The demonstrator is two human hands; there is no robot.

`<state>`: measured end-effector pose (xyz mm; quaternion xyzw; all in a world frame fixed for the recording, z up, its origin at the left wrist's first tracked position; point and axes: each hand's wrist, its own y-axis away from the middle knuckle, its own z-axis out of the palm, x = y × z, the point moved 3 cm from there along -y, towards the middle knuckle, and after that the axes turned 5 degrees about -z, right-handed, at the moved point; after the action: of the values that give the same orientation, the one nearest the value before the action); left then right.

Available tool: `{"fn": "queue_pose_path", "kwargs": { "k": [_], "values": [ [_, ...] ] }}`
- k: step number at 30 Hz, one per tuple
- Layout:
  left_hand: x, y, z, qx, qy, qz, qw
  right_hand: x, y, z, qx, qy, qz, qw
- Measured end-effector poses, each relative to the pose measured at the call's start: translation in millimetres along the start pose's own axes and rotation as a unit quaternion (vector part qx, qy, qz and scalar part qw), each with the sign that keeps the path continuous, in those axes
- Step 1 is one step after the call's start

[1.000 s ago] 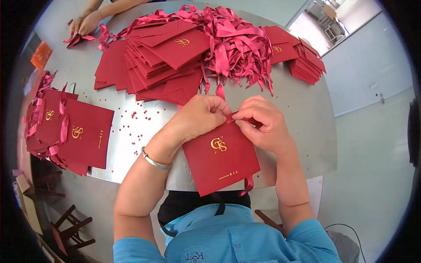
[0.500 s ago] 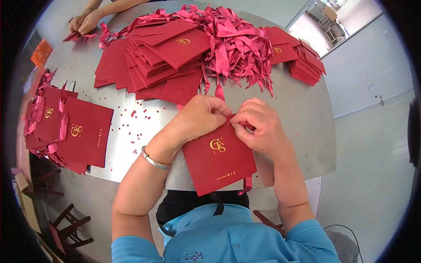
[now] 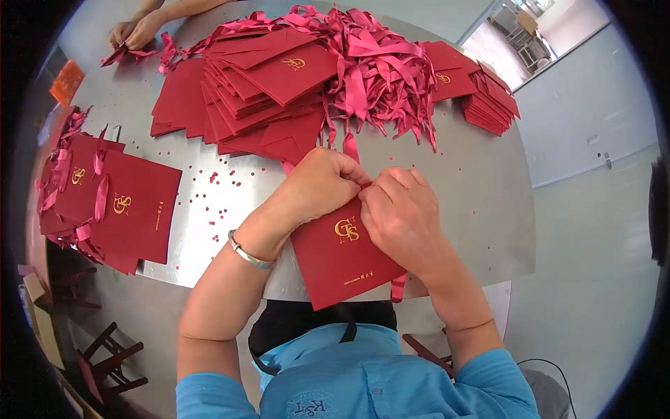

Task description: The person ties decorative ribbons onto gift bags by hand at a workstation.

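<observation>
A flat red paper gift bag [image 3: 333, 269] with a gold monogram lies at the table's front edge, its lower corner past the rim. My left hand [image 3: 324, 183] is closed on the bag's top edge, thumb and fingers pinching it. Beside it, my right hand [image 3: 401, 213] is closed at the same edge, its back covering the bag's upper right part. Whatever sits between the right fingertips is hidden. A pink ribbon [image 3: 350, 146] shows just beyond my hands, and a ribbon tail [image 3: 398, 288] hangs from the bag's lower right side.
Stacked red bags [image 3: 265, 84] and a heap of pink ribbons [image 3: 380, 77] lie ahead, with more bags [image 3: 488, 105] at right. Ribboned bags [image 3: 139, 209] are piled at left. Red paper dots [image 3: 213, 178] dot the metal table [image 3: 481, 209]. Another person's hands [image 3: 136, 31] work at far left.
My right hand has turned, its back now over more of the bag and its fingertips tucked against the top edge. The ribbon tail at lower right hangs straighter. My left hand keeps its place.
</observation>
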<state>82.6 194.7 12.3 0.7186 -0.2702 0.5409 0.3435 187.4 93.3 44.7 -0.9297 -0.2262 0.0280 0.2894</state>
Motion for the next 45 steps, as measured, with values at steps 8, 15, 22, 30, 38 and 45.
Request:
{"fn": "queue_pose_path", "kwargs": {
  "k": [8,15,22,30,38,45],
  "values": [
    [1,0,-3,0.012,-0.006,0.020,1.000,9,-3,-3,0.026,-0.050,0.083,0.995],
    [-4,-1,-2,0.053,-0.051,0.057,0.996,12,-4,-6,0.009,-0.085,0.080,0.993],
    [-11,-7,2,0.023,0.001,0.050,0.998,12,0,-3,0.010,-0.092,0.099,0.991],
    [-4,1,7,0.035,-0.018,0.049,0.998,39,5,-14,0.012,-0.264,0.123,0.956],
    [20,21,20,0.086,-0.132,0.115,0.981,46,9,-16,-0.089,-0.371,0.207,0.901],
    [32,33,29,0.077,-0.134,0.146,0.977,61,20,-5,-0.136,-0.604,0.307,0.722]
  ]
}}
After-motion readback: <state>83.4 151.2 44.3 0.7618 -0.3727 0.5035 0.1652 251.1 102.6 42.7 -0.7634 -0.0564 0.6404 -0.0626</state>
